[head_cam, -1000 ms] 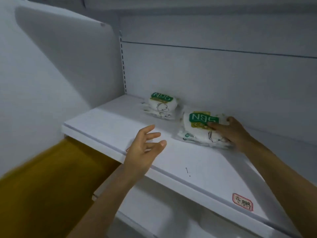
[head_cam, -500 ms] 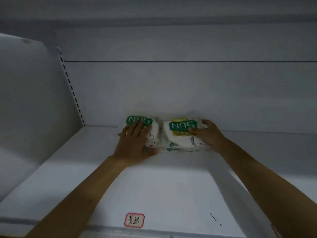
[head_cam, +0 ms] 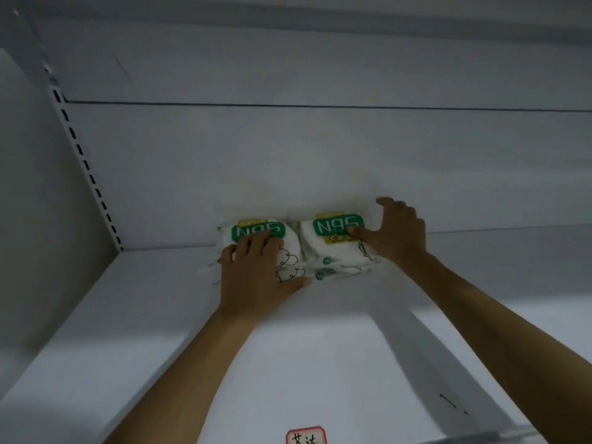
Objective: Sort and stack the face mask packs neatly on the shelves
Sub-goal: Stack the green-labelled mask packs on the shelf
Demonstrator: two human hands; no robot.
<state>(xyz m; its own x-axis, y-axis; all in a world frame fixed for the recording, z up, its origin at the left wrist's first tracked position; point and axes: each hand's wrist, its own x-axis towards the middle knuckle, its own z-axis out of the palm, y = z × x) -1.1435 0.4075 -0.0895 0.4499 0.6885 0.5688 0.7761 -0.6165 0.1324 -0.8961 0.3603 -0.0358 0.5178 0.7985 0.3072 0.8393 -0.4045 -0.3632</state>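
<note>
Two hands squared up mask packs at the far edge of a white shelf point(head_cam: 160, 331).

The left hand point(head_cam: 256, 274) lay flat, fingers together, on the left stack point(head_cam: 288, 251); the right hand point(head_cam: 397, 235), fingers spread, braced the right stack point(head_cam: 333, 248). The soft, slippery packs touched and could have slid askew under uneven pressing.

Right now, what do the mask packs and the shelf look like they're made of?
Mask packs: soft, thin plastic film, slightly glossy, white with green N95 labels; the wrap wrinkles and bulges under the left hand. Shelf: likely painted sheet metal, smooth matte white; a slotted upright at the back left corner suggests steel shelving, though I can't confirm.
</note>
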